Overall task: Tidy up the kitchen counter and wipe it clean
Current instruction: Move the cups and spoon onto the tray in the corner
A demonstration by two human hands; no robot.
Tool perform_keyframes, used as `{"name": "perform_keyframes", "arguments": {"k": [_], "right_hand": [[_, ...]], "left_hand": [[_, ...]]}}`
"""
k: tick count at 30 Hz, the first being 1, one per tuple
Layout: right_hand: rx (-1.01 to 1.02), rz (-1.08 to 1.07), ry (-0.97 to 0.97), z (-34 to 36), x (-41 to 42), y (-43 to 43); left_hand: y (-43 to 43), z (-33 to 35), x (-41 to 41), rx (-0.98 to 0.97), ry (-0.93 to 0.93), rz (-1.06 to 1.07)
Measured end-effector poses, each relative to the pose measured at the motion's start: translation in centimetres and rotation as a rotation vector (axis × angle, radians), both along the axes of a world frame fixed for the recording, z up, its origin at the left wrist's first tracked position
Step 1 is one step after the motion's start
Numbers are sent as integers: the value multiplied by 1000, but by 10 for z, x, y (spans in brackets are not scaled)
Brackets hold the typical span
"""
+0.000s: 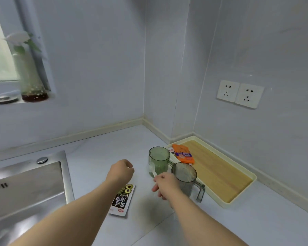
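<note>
My right hand (164, 183) pinches the handle of a white plastic spoon (152, 169), whose bowl is raised in front of the green cup (158, 161). A grey cup with a handle (187, 180) stands just right of that hand. My left hand (122, 170) hovers over the counter with its fingers curled and holds nothing. Under my left wrist lies a black and white snack packet (122, 201), flat on the counter. An orange snack packet (183, 154) lies on the far end of the cream tray (238, 197) with a wooden base.
A steel sink (25, 189) fills the left side. A vase with a white flower (30, 77) and a metal lid (3, 99) sit on the window ledge. Two wall sockets (240, 94) are on the right wall. Bare counter (105, 144) runs to the corner.
</note>
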State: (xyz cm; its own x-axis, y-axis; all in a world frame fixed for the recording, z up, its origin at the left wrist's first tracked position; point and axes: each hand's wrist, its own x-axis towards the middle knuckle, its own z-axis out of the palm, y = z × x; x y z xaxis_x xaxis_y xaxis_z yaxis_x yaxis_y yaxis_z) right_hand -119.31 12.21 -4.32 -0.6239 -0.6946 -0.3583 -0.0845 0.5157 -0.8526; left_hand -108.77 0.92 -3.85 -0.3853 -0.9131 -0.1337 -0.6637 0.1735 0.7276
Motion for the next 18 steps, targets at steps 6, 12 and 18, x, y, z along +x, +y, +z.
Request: {"name": "perform_keyframes", "arguments": {"k": [6,12,18], "right_hand": [[124,-128,-147,-35,1,-16],[134,-140,-15,-64,-6,-31],[209,-22,135,-58,-11,-37]], "left_hand": [[-19,-19,51,-38,-222,0],[-34,-44,70,-65,-463,-80],[-42,-62,63,32,-572,-128]]}}
